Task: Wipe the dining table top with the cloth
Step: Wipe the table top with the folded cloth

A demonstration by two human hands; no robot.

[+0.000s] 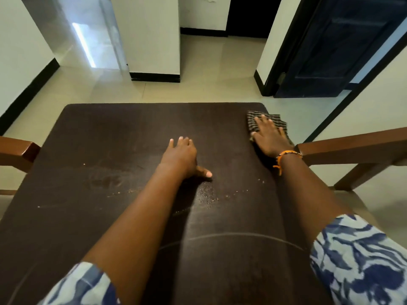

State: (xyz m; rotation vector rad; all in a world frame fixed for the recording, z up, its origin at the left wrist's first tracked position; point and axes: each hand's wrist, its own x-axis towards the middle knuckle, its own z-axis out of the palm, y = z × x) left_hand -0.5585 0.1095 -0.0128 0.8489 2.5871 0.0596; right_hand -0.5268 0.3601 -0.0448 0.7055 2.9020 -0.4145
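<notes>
The dark brown dining table top (110, 139) fills the lower view. A dark checked cloth (253, 122) lies at the table's far right corner, partly hanging over the right edge. My right hand (269, 137) presses flat on the cloth, fingers spread; an orange thread band circles its wrist. My left hand (181, 156) rests flat on the bare table near the middle, fingers apart, holding nothing. Pale crumbs (207, 194) and smears lie just in front of the left hand and to its left.
A wooden chair (352, 148) stands at the table's right side, its top rail close to my right wrist. Another wooden chair (17, 150) is at the left edge. Beyond the table are tiled floor, a white pillar (154, 40) and a dark open door (330, 51).
</notes>
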